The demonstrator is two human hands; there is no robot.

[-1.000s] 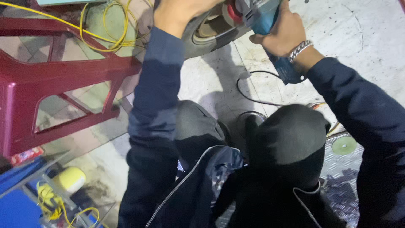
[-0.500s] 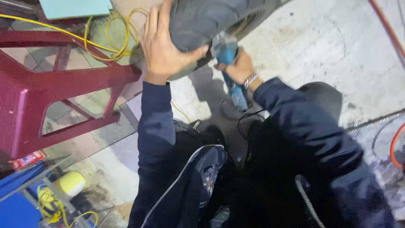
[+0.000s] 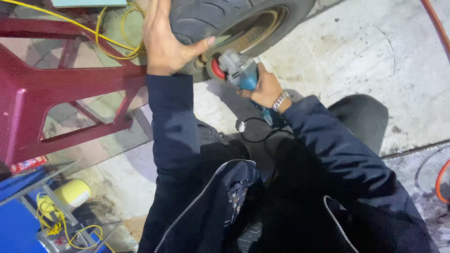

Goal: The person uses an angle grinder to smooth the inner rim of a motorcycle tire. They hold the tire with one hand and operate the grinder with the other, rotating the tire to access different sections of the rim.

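Step in hand, as judged: working the sidewall zone of the wheel with a power tool, disc at or just beside the surface.

Position of parts:
- Tyre point(image 3: 206, 16): at top centre of view, tread facing down-left, tan wheel rim point(image 3: 251, 28) visible inside it. Lower edge close to the concrete floor point(image 3: 365, 61); contact not visible.
- Left hand point(image 3: 164, 44): open, palm and fingers laid flat on the tread, thumb stretched out across the sidewall. Braces, grips nothing.
- Right hand point(image 3: 265, 89): closed around the blue body of the angle grinder point(image 3: 241, 75), metal bracelet point(image 3: 280, 100) at the wrist.
- Red disc point(image 3: 217, 69): at the grey head of the grinder, directly under the left thumb, against the bead area where rubber meets rim. Actual contact and rotation impossible to confirm.
- Black cord point(image 3: 255, 136): looped loosely from the tool's rear over the lap.

Surroundings: red plastic stool point(image 3: 56, 84) just left of the tyre, yellow cable point(image 3: 110, 42) coiled behind it, orange hose point(image 3: 436, 26) along the right edge.

Requirements for the next move, as judged:
- Hold the tyre firmly against turning.
- Maintain clearance between thumb and disc; gap looks small.
- Guide the disc along the bead with light, even pressure.
- Route the cord away from the disc and the knees.
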